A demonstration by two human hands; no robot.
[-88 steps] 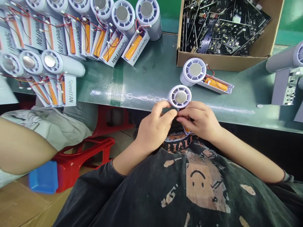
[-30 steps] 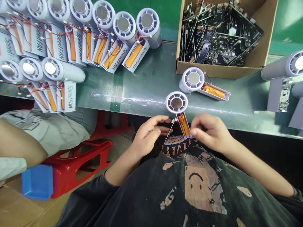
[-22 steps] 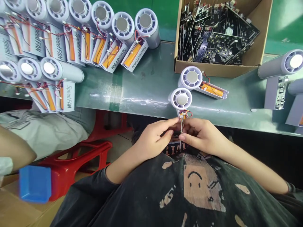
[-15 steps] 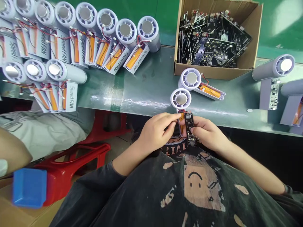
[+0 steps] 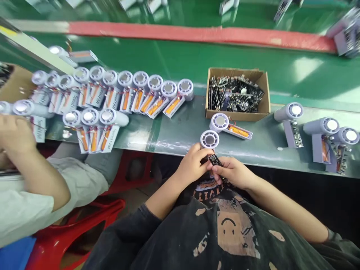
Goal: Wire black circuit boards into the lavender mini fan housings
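A handheld fan (image 5: 209,139) with a pale lilac round head stands upright in front of me, at the table's edge. My left hand (image 5: 192,165) is closed around its handle just below the head, thumb and forefinger by the top end of a black circuit board (image 5: 215,160). My right hand (image 5: 236,171) pinches that board, which is tilted over the fan's handle. The handle is mostly hidden behind the fingers and the board. Just behind lies another fan (image 5: 219,122), its open handle showing an orange battery (image 5: 237,131).
A cardboard box (image 5: 237,115) full of circuit boards stands behind the fans. Rows of fans (image 5: 140,79) line the table's left side. More fans (image 5: 323,126), some with boards, lie at right. A co-worker's arm (image 5: 22,138) is at left, near a red stool (image 5: 56,240).
The view has tipped up, showing more of the table's far side. The circuit board has turned from nearly upright to slanted, close to the fan's head. A co-worker's hand has come into view.
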